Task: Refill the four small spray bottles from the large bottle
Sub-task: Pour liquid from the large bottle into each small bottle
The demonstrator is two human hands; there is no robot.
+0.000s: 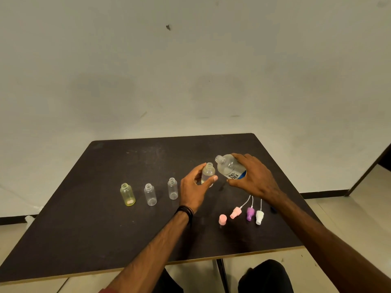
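A person sits at a dark table (88, 229), seen from a head-worn camera looking down at both hands. The left hand (194, 187) wraps its fingers and thumb around a small clear spray bottle (208, 172), holding it upright with its open neck showing above the fingers. Just to the right of that grip, the right hand (251, 178) clasps the large bottle (229, 167) from above, tilted so its uncapped mouth leans toward the small bottle's neck; the two mouths are close but not touching, and no stream of liquid can be made out.

The job looks to be at its first fill. To the left of the held bottle, three more small bottles stand in a row with open necks: a clear one (173, 188) nearest, another clear one (150, 194), then a yellow-tinted one (127, 194) farthest out. All three look empty or nearly so. Whether the held bottle has any liquid in it cannot be told.

Nearer the person than the right hand lie four spray tops: a pink cap (222, 219), a pink sprayer (236, 212), a purple sprayer (250, 213) and a white sprayer (259, 217), their dip tubes running under the right wrist. All four tops are still to be refitted.

Beyond both hands the tabletop is bare up to its far edge, leaving room to tip the large bottle further; the row on the left stands well apart from the pouring.
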